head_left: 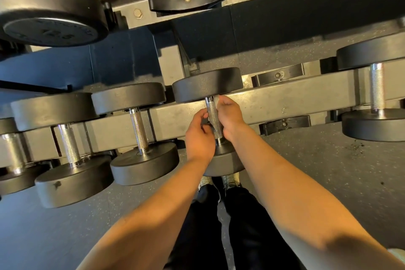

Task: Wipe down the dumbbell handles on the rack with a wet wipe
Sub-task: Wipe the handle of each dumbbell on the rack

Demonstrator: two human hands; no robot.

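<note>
Head view

- The dumbbell (208,84) being worked on lies across the lower rail of the rack (285,98), one black head on the far side and one on the near side. Its knurled metal handle (213,116) spans the rail between them.
- The left hand (199,136) meets the handle from the left. Its fingers are curled, and the thumb and fingertips rest against the lower half of the bar.
- The right hand (230,116) wraps the handle from the right, fingers pressed together and curled behind the bar – their tips are hidden.
- A pale sliver (216,100) shows beside the top of the handle at the right hand's fingertips. Whether it is the wet wipe cannot be told.
- Three more dumbbells sit on the same rail to the left; the nearest handle (139,129) is just beside the left hand. A further dumbbell (377,87) sits well apart on the right.
- Two black saddles (279,75) lie between the worked dumbbell and the right-hand one.
- A large dumbbell head (50,6) occupies the upper tier at top left.
- Dark trousers (252,226) and shoes (230,180) stand on the speckled floor (328,171) – directly below the near head.
</note>
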